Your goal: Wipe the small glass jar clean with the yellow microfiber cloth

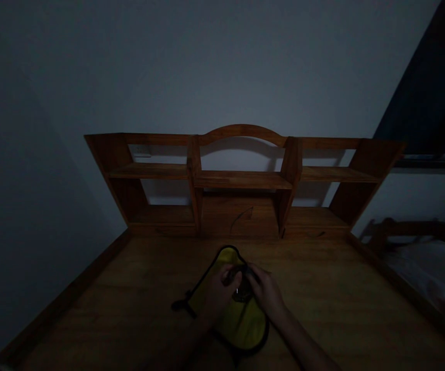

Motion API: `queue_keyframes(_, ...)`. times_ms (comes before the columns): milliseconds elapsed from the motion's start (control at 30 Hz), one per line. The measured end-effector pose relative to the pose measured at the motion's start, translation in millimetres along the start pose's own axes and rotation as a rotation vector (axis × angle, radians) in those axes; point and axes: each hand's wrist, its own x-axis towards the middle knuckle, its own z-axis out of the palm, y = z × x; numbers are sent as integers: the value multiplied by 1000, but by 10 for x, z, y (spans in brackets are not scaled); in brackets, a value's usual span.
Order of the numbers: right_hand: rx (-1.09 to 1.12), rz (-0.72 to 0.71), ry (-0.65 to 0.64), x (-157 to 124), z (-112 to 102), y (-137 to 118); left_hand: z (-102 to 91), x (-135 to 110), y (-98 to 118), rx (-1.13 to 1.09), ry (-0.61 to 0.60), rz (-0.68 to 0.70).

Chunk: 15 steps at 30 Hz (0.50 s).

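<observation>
A dark, rounded object (243,292) with a small bright glint is between my two hands, over a yellow cloth piece with black edging (241,324). The dim light hides its exact kind. My left hand (221,291) curls around its left side, thumb across the top. On the other side, my right hand (266,292) grips its upper right edge with bent fingers. The yellow piece lies at a slant on the wooden desk (137,299), and a black strap or tab (179,305) sticks out at its left.
A wooden shelf unit (243,179) stands along the desk's back, against a pale wall (207,67). Raised wooden edges (87,273) border the desk's sides. To the right are a dark window or curtain (434,93) and whitish bedding or fabric (431,268).
</observation>
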Motion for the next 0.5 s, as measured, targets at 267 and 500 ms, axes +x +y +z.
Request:
queue_keyframes(267,24,47,35,-15,-35,-49,-44,18,73,-56,31,-72)
queue_keyframes(500,445,331,145,85,78,77,-45,63,48,-178,107,-165)
